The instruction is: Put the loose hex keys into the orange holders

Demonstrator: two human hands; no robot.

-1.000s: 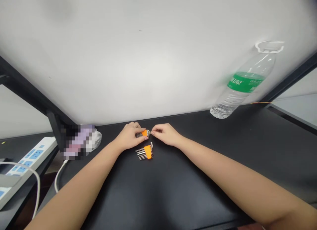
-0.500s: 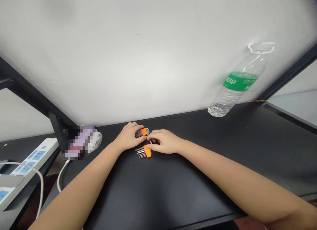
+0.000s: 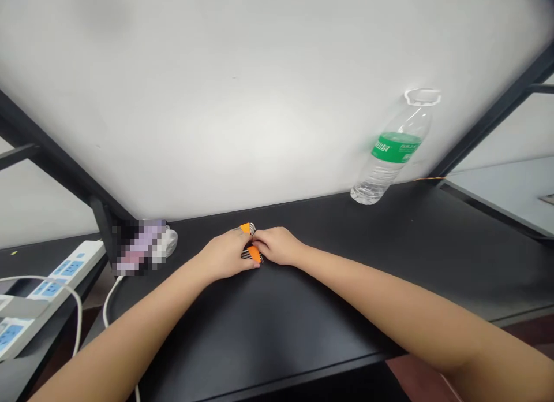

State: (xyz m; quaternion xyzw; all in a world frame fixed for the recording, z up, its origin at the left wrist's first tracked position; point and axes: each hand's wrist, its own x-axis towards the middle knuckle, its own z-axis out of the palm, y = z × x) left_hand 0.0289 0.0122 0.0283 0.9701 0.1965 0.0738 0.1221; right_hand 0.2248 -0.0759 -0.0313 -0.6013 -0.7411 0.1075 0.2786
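Two hex key sets in orange holders lie close together on the black tabletop (image 3: 259, 327). The nearer hex key set (image 3: 254, 254) is between the thumb and fingers of my left hand (image 3: 225, 253), which is closed around it and covers most of its keys. Just past my left knuckles shows the farther hex key set (image 3: 246, 228), its short bent ends pointing right. My right hand (image 3: 280, 245) is closed, its fingertips pinched together between the two holders and meeting my left fingers. Whatever those fingertips hold is hidden.
A large clear bottle (image 3: 387, 153) with a green label stands by the white wall at right. To the left are a blurred-out purple item (image 3: 145, 246), a clear plastic bundle (image 3: 167, 243), a white cable (image 3: 108, 304) and a power strip (image 3: 52, 298). Black frame bars flank both sides.
My left hand has shifted from the farther set onto the nearer one and closed around it. My right thumb has left the nearer holder and drawn in to the fingertips. The view has shifted slightly.
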